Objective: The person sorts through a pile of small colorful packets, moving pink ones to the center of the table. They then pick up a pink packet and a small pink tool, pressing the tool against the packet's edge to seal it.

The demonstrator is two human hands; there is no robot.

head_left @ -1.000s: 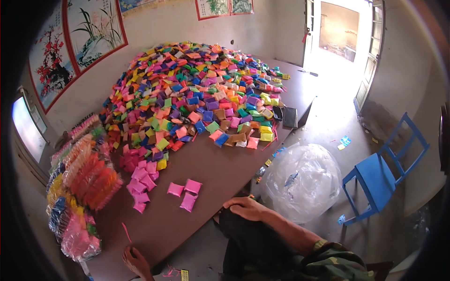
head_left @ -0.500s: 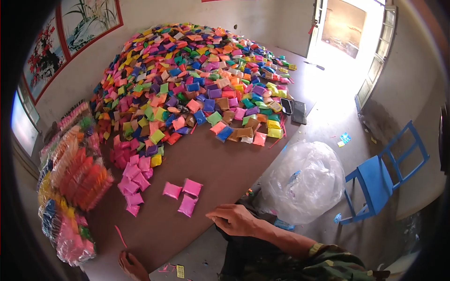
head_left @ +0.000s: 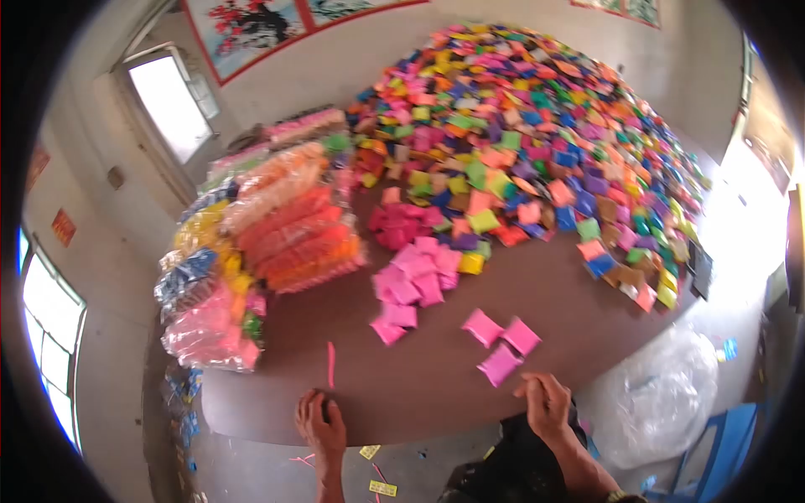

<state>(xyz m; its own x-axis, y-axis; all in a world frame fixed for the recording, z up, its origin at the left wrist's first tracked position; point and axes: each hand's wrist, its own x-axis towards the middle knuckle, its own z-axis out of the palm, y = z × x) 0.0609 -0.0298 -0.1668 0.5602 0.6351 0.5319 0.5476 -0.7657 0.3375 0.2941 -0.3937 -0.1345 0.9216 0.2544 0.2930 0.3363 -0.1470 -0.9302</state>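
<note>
My left hand (head_left: 320, 423) rests at the table's front edge, thumb apart from loosely bent fingers, nothing visible in it. Just beyond its fingertips lies a thin pink strip (head_left: 331, 364) on the brown table (head_left: 293, 323). My right hand (head_left: 547, 407) hovers by the front edge with loosely bent fingers, and no object shows in it. Closest to it is a pink packet (head_left: 501, 365); two more, a pink packet (head_left: 521, 335) and a pink packet (head_left: 483, 328), lie just behind. Left of these sits a cluster of pink packets (head_left: 417, 281).
A large heap of multicoloured packets (head_left: 520, 126) covers the table's back. Clear bags of sorted packets (head_left: 293, 222) are stacked at the left. A big clear plastic bag (head_left: 658, 394) and a blue chair (head_left: 713, 453) stand at the right. Paper scraps lie on the floor.
The view has swung left, so the table and bags appear further right. More of my left hand shows at the table edge. The three separate pink packets keep their arrangement.
</note>
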